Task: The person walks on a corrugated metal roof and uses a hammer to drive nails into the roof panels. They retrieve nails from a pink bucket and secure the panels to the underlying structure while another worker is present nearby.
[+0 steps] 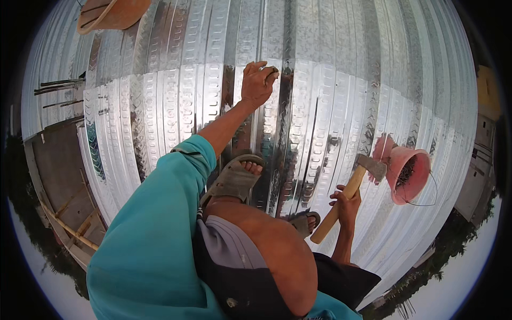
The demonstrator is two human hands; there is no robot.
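I crouch on ribbed, shiny metal sheeting (309, 128). My left hand (258, 84) reaches forward over it, thumb and fingers pinched together. A small dark bit (274, 70) shows at the fingertips, too small to name; it may be a nail. Down at the right, my right hand (348, 207) wraps round the wooden handle of a hatchet (348, 193). Its grey flared head points up and away, close to a pink bucket (421, 178). That bucket leans with its mouth towards me and has many thin dark nails (405, 175) inside.
An orange container (122, 15) sits at the far left. Thin dark rods (58, 85) stick out by the left edge of the sheeting. Below that edge lies a lower concrete area (61, 160) with bamboo poles (72, 230). My sandalled feet (234, 178) rest on the sheets.
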